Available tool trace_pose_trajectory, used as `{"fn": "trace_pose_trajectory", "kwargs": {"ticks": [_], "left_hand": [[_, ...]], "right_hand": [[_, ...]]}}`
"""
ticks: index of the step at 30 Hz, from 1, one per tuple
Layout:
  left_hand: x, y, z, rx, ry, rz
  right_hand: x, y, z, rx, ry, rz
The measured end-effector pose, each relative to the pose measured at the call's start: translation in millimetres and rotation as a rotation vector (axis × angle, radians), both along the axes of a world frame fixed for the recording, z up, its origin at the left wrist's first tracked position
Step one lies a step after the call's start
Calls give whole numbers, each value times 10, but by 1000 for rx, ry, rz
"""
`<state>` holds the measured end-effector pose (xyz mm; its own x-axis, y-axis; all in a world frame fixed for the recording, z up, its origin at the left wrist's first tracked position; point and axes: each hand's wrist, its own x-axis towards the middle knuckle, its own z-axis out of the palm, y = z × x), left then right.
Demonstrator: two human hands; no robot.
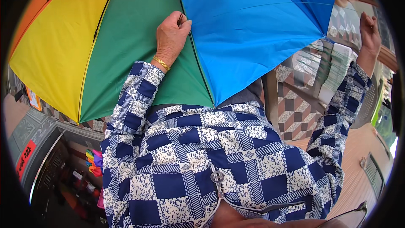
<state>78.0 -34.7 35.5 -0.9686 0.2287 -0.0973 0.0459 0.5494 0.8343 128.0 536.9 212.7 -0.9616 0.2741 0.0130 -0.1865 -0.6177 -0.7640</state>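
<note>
A rainbow-coloured umbrella (249, 38) is spread across my lap with its inner side up and thin dark ribs along its panels. Over the seam between the green and light blue panels, my left hand (172, 31) is closed in a pinch on a dark umbrella rib (195, 52). My right hand (370, 31) is raised far out to the right, fingers closed. A thin green thread (270, 4) runs taut from the blue panel to those fingers. Whether a needle is also in them is too small to tell.
A white block (337, 71) draped with loose green threads stands at the right, beside a grey seat (368, 105). The floor has patterned tiles (295, 114). Behind on the left are a dark doorway (55, 185) and a bundle of colourful cloth (95, 162).
</note>
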Motion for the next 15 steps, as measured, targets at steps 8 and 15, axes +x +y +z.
{"fn": "trace_pose_trajectory", "kwargs": {"ticks": [8,15], "left_hand": [[14,0,-104,-165,342,3],[-16,-47,-155,-275,328,53]], "right_hand": [[-128,-189,100,-40,74,-219],[-320,-475,490,11,237,-1]]}}
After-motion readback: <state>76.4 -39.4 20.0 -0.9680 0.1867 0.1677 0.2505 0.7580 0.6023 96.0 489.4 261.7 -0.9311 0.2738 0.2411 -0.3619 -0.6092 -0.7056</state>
